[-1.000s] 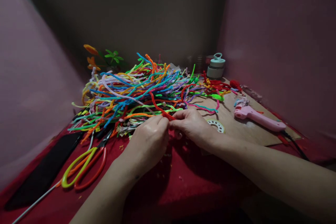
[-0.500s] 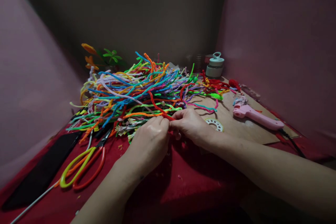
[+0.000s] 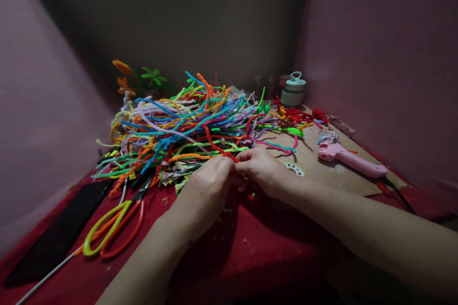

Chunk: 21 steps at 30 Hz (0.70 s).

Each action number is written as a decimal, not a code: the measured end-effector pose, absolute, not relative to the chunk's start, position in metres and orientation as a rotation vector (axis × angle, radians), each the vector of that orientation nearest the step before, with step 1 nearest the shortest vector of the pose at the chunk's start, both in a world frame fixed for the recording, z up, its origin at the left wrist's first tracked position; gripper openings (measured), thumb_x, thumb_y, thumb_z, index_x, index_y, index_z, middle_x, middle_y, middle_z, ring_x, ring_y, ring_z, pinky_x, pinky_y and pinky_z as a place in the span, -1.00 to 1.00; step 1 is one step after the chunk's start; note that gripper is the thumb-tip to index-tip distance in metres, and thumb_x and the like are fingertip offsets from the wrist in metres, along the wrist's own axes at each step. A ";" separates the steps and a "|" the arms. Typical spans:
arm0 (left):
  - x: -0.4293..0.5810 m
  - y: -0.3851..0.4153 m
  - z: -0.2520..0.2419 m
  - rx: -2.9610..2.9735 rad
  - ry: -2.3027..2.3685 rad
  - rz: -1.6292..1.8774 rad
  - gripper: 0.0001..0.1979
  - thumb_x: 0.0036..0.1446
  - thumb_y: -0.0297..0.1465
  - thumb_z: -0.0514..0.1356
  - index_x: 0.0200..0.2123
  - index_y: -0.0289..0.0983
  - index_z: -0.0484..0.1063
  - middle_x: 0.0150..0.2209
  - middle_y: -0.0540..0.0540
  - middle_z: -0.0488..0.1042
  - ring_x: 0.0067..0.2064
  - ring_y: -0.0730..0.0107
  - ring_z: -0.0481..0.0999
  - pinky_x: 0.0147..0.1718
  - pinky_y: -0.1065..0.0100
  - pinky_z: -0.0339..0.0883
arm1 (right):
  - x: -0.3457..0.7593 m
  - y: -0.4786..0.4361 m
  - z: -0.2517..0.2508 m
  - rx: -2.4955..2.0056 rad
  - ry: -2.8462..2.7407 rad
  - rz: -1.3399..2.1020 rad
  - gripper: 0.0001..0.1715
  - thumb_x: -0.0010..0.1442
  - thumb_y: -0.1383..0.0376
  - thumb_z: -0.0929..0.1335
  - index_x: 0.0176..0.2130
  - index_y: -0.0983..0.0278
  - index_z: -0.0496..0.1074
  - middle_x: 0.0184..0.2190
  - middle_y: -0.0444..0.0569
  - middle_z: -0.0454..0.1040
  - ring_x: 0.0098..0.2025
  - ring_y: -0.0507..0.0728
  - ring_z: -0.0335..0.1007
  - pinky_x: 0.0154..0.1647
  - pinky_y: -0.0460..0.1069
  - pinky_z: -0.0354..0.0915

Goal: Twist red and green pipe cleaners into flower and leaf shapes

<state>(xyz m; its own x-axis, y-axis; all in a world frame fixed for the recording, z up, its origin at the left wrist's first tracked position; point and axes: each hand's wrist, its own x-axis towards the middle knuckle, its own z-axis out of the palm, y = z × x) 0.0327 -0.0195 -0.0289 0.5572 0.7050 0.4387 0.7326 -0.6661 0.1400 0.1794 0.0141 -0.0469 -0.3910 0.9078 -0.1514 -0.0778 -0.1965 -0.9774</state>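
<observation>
Both hands meet over the near side of a heap of many-coloured pipe cleaners (image 3: 186,119). My left hand (image 3: 213,176) is closed, its fingertips pressed together against the other hand. A red pipe cleaner (image 3: 215,147) runs from the heap down to the fingers. My right hand (image 3: 261,169) pinches it near its lower end, thumb and forefinger together. The left fingers are on it too, though the exact grip is partly hidden by the knuckles. Scissors (image 3: 123,228) with yellow and red handles lie left of my left hand.
A pink hot glue gun (image 3: 352,159) lies on a brown board (image 3: 322,178) at right, beside a white-holed tape roll (image 3: 294,168). Behind stands a pale green jar (image 3: 293,90). A black flat item (image 3: 60,233) and white stick (image 3: 50,276) lie left; orange flowers (image 3: 123,81) stand behind.
My hands stay together on the red pipe cleaner. The left hand has turned slightly and shifted a little to the right, with its fingers closer to the right hand's.
</observation>
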 end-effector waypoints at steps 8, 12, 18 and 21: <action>0.032 -0.019 -0.011 -2.819 -1.895 -1.654 -0.82 -0.01 -0.42 0.19 -0.30 -0.28 0.27 -0.49 0.01 0.40 -0.47 0.42 0.45 -0.45 0.37 0.35 | 0.180 0.014 -0.040 -0.840 -1.200 1.804 -0.93 -0.15 0.44 0.34 -0.60 0.35 0.33 -0.72 -0.15 0.31 -0.68 -0.04 0.20 -0.66 -0.11 0.19; 0.036 -0.017 -0.013 -2.652 -2.159 -1.892 -0.57 -0.12 -0.39 0.28 -0.16 -0.30 0.22 -0.59 0.11 0.36 -0.58 0.47 0.41 -0.56 0.42 0.32 | 0.181 0.014 -0.041 -0.781 -1.223 1.800 -0.92 -0.14 0.44 0.33 -0.62 0.35 0.33 -0.72 -0.16 0.30 -0.69 -0.05 0.18 -0.65 -0.11 0.19; 0.035 -0.018 -0.011 -2.850 -2.146 -1.723 -0.68 -0.07 -0.36 0.25 -0.21 -0.35 0.36 -0.47 -0.02 0.46 -0.49 0.46 0.44 -0.56 0.48 0.28 | 0.182 0.011 -0.037 -0.803 -1.265 1.807 -0.93 -0.12 0.42 0.33 -0.60 0.37 0.36 -0.72 -0.14 0.32 -0.71 -0.07 0.16 -0.66 -0.13 0.14; 0.034 -0.020 -0.009 -2.987 -2.117 -1.680 -0.75 0.01 -0.36 0.19 -0.21 -0.33 0.39 -0.38 -0.07 0.50 -0.41 0.41 0.47 -0.52 0.48 0.31 | 0.182 0.011 -0.035 -0.794 -1.245 1.833 -0.92 -0.11 0.39 0.33 -0.59 0.37 0.36 -0.72 -0.13 0.33 -0.71 -0.06 0.16 -0.68 -0.12 0.14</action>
<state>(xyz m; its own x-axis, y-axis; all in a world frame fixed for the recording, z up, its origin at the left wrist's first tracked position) 0.0336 -0.0199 -0.0089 0.2653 0.9592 0.0976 0.3126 -0.1813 0.9324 0.1823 0.0110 -0.0345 -0.5116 0.8561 -0.0733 -0.2477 -0.2287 -0.9415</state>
